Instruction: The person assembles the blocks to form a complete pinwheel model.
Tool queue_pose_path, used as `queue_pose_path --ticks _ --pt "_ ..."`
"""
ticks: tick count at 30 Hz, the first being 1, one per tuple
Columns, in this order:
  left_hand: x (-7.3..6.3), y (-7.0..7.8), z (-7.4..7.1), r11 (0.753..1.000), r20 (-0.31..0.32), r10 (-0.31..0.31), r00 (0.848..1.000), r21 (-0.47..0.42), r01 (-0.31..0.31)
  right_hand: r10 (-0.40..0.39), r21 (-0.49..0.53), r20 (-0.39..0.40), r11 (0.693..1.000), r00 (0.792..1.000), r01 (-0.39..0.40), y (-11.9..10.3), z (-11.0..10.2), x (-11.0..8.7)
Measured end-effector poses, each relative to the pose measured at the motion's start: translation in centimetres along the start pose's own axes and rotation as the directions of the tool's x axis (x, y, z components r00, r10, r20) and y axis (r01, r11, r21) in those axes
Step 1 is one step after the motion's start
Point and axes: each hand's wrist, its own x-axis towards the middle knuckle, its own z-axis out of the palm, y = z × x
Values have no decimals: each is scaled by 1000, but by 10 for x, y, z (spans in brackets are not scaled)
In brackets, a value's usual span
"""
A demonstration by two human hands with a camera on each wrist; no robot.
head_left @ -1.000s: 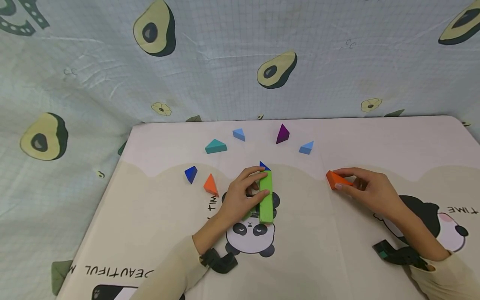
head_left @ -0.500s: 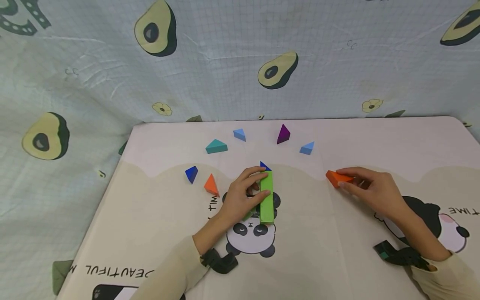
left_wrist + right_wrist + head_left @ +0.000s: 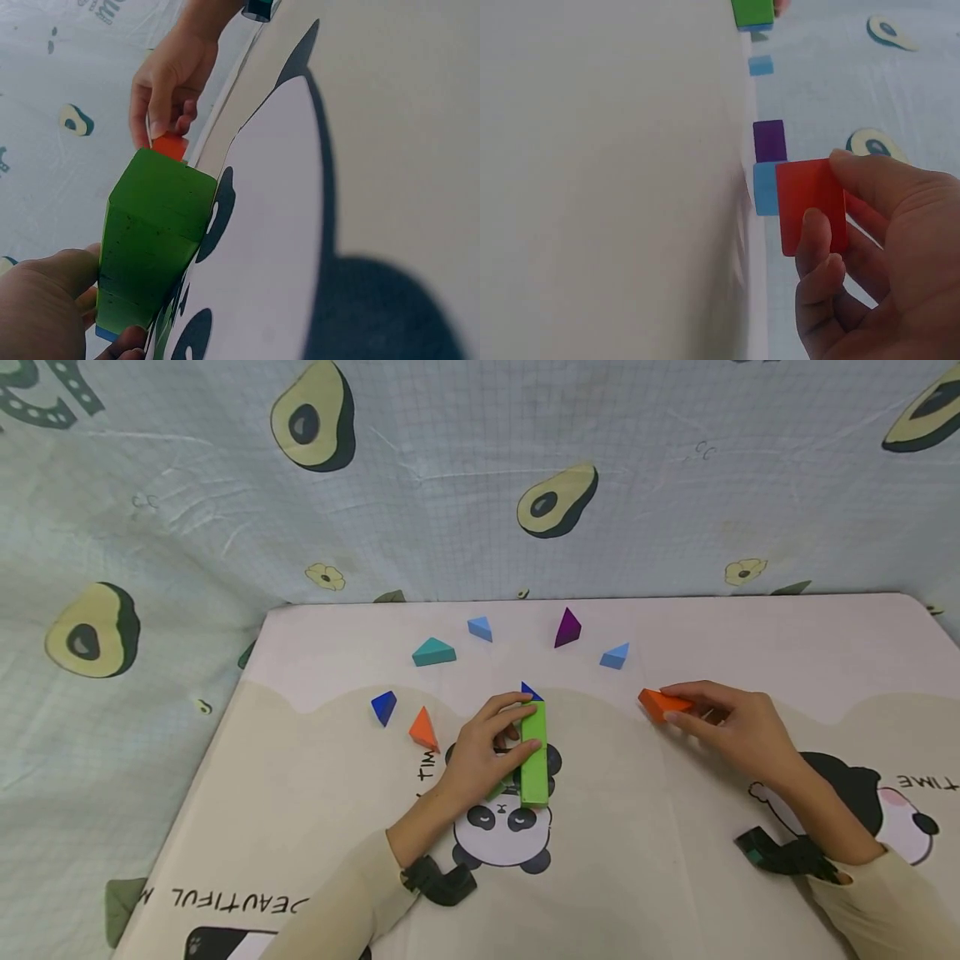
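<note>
My left hand [image 3: 483,752] grips a long bright green block [image 3: 534,764] at mid-table, thumb and fingers at its left side and top. At the block's far end a dark blue triangular piece [image 3: 529,691] pokes out by the fingertips. Worn green faces of the block [image 3: 150,232] fill the middle of the left wrist view. Off to the right, my right hand [image 3: 742,731] pinches an orange triangular block [image 3: 656,703] between thumb and fingers. Its flat red-orange face [image 3: 802,195] shows in the right wrist view, held off the tabletop.
Left of the green block lie an orange triangle [image 3: 423,729] and a blue one [image 3: 383,707]. Farther back are a teal block [image 3: 433,652], a purple block [image 3: 567,628] and two light blue ones [image 3: 480,628]. An avocado-print sheet [image 3: 420,527] hangs behind the table.
My right hand has moved a little left and away from me, carrying the orange block. My left hand stays put on the green block.
</note>
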Motion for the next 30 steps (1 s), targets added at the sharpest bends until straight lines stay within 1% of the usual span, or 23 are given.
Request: queue_pose_path --ticks 3,10,18,26,30 --pt "0 0 -1 1000 -2 3 1000 7 -3 -5 22 12 1000 1000 5 -6 4 8" --pt "1 1 -1 1000 -1 -2 1000 12 2 -67 51 35 997 997 65 -21 13 27" --pt "0 1 -1 1000 -3 8 1000 16 -8 -87 80 36 993 996 84 -33 29 45" --pt "0 1 0 1000 4 -10 1000 20 10 -100 111 71 990 992 92 -43 43 60" --pt "0 1 0 1000 4 -10 1000 26 10 -100 126 90 988 991 88 -48 50 66"
